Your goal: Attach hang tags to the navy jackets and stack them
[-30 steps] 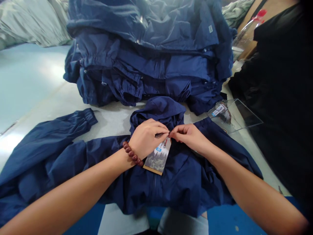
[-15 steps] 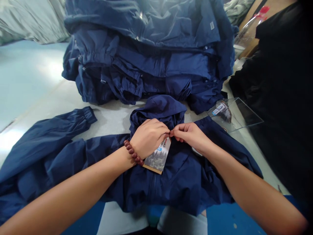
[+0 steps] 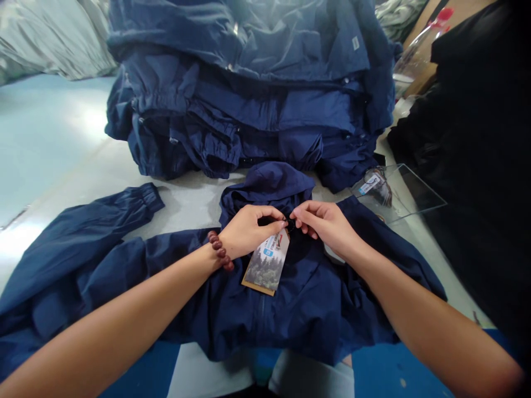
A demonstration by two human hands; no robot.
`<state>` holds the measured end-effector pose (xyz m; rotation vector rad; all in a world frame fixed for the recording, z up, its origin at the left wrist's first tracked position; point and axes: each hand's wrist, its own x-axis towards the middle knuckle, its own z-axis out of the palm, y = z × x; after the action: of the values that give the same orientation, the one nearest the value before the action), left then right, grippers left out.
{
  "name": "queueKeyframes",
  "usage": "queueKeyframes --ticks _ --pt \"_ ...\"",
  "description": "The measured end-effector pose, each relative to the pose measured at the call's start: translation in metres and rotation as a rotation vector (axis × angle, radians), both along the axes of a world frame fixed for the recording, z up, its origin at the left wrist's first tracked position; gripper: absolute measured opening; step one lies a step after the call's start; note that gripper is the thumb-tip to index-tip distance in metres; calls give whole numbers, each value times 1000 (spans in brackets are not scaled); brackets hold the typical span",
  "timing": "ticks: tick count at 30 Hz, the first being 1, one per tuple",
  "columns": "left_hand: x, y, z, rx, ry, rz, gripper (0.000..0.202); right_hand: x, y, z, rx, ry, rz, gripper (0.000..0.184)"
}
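A navy hooded jacket (image 3: 265, 315) lies spread on the table, its hood away from me. On its chest rests a hang tag (image 3: 267, 262) with a forest print and a brown card beneath. My left hand (image 3: 249, 226), with a beaded bracelet (image 3: 220, 251) at the wrist, pinches the black tag cord (image 3: 290, 224) between thumb and forefinger at the tag's top. Close beside it, my right hand (image 3: 326, 221) has its thumb and forefinger pressed together at the same cord. The fine hold of the right fingertips is partly hidden.
A tall pile of navy jackets (image 3: 249, 105) stands behind the hood. At right are a clear plastic sheet (image 3: 415, 190) with more tags (image 3: 377, 188), black fabric (image 3: 468, 143) and a red-capped clear bottle (image 3: 418, 52). Pale cloth (image 3: 53, 38) lies at the far left.
My left hand has shifted slightly left and opened a gap between its thumb and forefinger, uncovering more of the tag. My fingertips have drawn apart a little, with the black cord showing between them.
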<state>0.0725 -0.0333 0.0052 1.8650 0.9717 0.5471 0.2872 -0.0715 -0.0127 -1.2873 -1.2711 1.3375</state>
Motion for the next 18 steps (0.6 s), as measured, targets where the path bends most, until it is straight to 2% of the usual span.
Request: queueKeyframes --ticks 9,18 --pt "-2 0 0 -71 -11 52 24 5 -7 11 286 -394 31 19" --pt "-3 5 -6 -86 -82 82 24 -1 -9 5 359 -538 53 18"
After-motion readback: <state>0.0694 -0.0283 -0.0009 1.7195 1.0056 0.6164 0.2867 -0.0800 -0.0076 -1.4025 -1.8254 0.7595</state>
